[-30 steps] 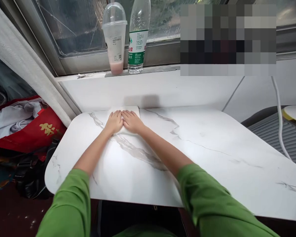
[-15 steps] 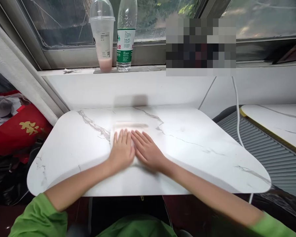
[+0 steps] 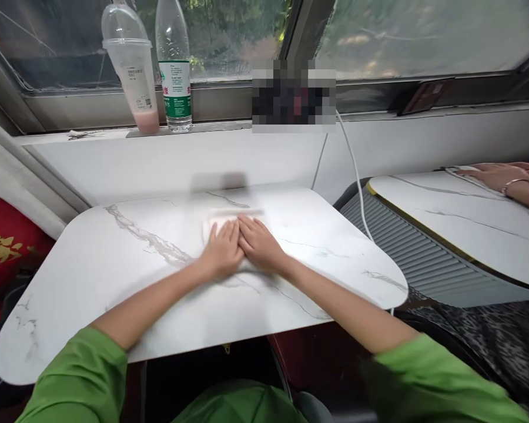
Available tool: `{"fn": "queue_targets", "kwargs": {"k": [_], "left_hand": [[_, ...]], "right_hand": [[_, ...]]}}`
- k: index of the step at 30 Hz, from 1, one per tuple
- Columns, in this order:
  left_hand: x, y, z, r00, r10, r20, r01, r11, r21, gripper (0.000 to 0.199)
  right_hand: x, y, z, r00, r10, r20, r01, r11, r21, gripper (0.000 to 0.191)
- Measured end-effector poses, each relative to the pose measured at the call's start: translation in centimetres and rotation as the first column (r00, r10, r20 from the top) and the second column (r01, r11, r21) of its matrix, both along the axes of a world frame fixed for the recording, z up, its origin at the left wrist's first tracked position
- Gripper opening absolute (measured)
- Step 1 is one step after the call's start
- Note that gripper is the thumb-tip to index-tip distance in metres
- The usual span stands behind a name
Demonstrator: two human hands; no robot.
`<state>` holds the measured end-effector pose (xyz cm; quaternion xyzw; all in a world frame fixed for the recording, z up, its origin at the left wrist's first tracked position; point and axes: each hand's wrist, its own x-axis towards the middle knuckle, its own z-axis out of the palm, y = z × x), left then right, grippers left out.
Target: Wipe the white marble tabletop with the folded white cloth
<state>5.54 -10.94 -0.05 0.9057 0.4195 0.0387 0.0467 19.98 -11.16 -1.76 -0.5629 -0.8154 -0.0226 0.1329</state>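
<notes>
My left hand (image 3: pixel 223 249) lies flat on a pale folded cloth (image 3: pixel 216 221), fingers stretched forward. Beside it my right hand (image 3: pixel 262 244) presses on the same cloth, its fingers extended and touching the left ones. The cloth rests on a white marble-patterned table (image 3: pixel 114 282); both palms hide most of it, and its edges are blurred.
On the windowsill stand a plastic cup (image 3: pixel 136 88) with pink drink left in it and a water bottle (image 3: pixel 175 88). A white cable (image 3: pixel 357 170) hangs down at the right. Another person's hands (image 3: pixel 506 176) rest on a second table (image 3: pixel 449 217). A red bag (image 3: pixel 9 247) is at the left.
My view has turned to the right, bringing another person's hands into sight. Both my hands and the cloth have slid rightward across the table.
</notes>
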Motion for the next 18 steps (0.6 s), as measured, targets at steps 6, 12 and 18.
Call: {"fn": "queue_targets", "kwargs": {"k": [6,12,18], "left_hand": [[0.7,10.5,-0.4,0.986,0.141,0.091,-0.152,0.981,0.124,0.054],[0.8,11.6,-1.0,0.977,0.162,0.136,-0.180,0.974,0.137,0.052],[1.3,8.4,-0.9,0.965,0.226,0.134,-0.245,0.958,0.148,0.052]], "right_hand": [[-0.8,10.7,1.1,0.990,-0.113,-0.089,0.118,0.991,0.063,0.044],[-0.6,11.9,0.7,0.984,-0.120,-0.132,0.131,0.988,0.077,0.043],[-0.2,9.3,0.6,0.990,-0.100,-0.097,0.105,0.993,0.048,0.048]]}}
